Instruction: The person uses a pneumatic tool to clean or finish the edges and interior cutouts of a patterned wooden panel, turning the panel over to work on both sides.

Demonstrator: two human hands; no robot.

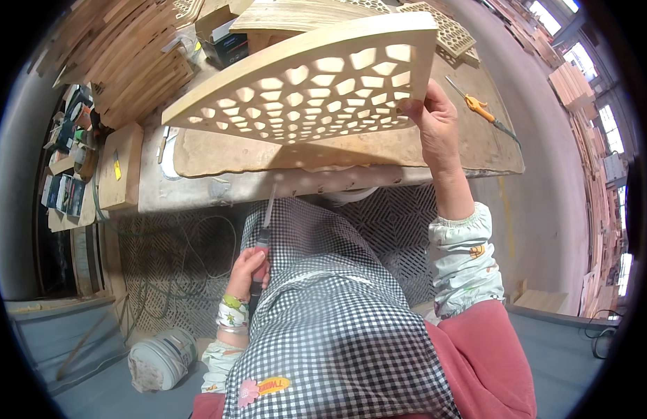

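My right hand (437, 129) grips the right edge of a pale wooden lattice panel (316, 52), thumb on its pierced face. The panel is tilted up over the workbench, with a solid frame and many irregular cut-out holes. Low in front of my apron, my left hand (248, 271) is closed around a slim hand tool (261, 250) with a red and dark handle. Its narrow pale blade points up toward the bench edge; the exact kind of tool is unclear.
A worn board (226, 150) covers the workbench. An orange air blow gun (478, 108) with a hose lies at right. More lattice panels (449, 38) and a dark box (224, 43) stand at the back. Stacked wood pieces (138, 80) fill the left. A white bucket (163, 359) sits lower left.
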